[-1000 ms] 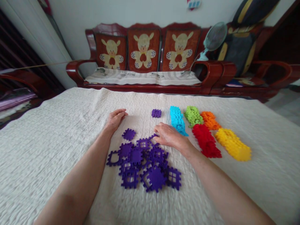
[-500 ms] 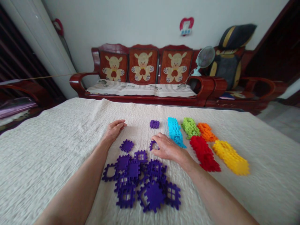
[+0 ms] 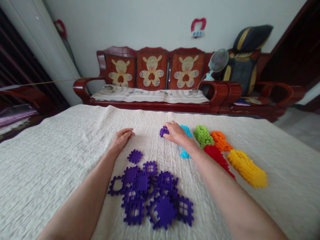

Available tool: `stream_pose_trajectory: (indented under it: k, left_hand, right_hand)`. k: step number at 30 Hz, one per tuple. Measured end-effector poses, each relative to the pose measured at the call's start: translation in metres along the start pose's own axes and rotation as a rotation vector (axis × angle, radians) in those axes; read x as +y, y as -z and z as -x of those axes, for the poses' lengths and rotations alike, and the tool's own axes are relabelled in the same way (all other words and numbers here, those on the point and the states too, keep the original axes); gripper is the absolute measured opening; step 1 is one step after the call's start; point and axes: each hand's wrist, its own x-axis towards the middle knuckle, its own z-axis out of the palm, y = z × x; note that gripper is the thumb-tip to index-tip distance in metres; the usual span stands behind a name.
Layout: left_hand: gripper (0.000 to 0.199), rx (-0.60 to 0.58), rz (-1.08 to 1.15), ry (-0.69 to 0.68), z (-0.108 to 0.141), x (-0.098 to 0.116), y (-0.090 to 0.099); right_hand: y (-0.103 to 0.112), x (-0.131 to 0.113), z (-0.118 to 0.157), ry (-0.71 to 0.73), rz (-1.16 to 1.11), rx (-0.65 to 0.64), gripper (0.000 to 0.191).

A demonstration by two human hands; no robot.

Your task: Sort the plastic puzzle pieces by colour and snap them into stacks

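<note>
My right hand point(image 3: 176, 134) reaches forward and pinches a purple toothed building tile point(image 3: 163, 132) over the spot where a small purple stack lies. The fingers hide part of the tile, so I cannot tell how many pieces are there. My left hand point(image 3: 122, 138) rests on the cloth to the left, fingers loosely stretched out and holding nothing. Just below it lies a single purple tile point(image 3: 135, 156). Nearer to me spreads a loose heap of purple tiles point(image 3: 142, 182), some solid, others with window frames or open centres.
Right of my right hand stand rows of interlocking tiles: light blue point(image 3: 185, 153), green point(image 3: 203, 136), orange point(image 3: 221, 141), red point(image 3: 217, 156) and yellow point(image 3: 246, 166). A quilted cream cloth point(image 3: 62, 156) covers the table. Behind it are a wooden sofa point(image 3: 150, 106) and a fan point(image 3: 218, 60).
My right hand has moved forward from beside the heap to the small stack, carrying the purple tile with it. My left hand stays where it was.
</note>
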Motion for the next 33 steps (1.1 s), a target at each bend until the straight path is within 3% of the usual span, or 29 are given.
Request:
stream_pose_trajectory:
  k: [5,8,12,14,19,21,27,33]
  left_hand:
    - [0.041,-0.001,-0.016,0.004,0.001,0.002,-0.001]
    - [0.038,0.004,-0.010,0.000,0.003,0.004,-0.002]
    - [0.035,0.013,-0.010,0.018,0.005,0.007,-0.003]
    - [0.033,0.021,-0.016,0.021,0.006,0.007,-0.004]
    - [0.031,0.017,-0.019,0.006,0.004,0.006,-0.003]
    - [0.031,0.020,-0.023,0.006,0.003,0.005,-0.002]
    - [0.029,0.006,-0.021,-0.015,0.003,0.004,-0.002]
    - [0.028,0.007,-0.020,0.000,0.003,0.004,-0.003]
  right_hand:
    - [-0.005,0.009,-0.021,0.021,-0.001,-0.027,0.042]
    - [-0.007,0.007,-0.014,0.057,-0.043,0.036,0.047]
    - [-0.013,-0.003,0.009,0.147,-0.185,0.148,0.037]
    - [-0.018,-0.012,0.021,0.177,-0.283,0.093,0.032]
    - [-0.023,-0.035,0.039,0.293,-0.443,-0.308,0.024]
    - [-0.020,-0.043,0.042,0.325,-0.434,-0.395,0.022]
    - [-0.013,-0.060,0.052,0.362,-0.267,-0.387,0.016]
    - [-0.015,-0.062,0.054,0.398,-0.256,-0.396,0.018]
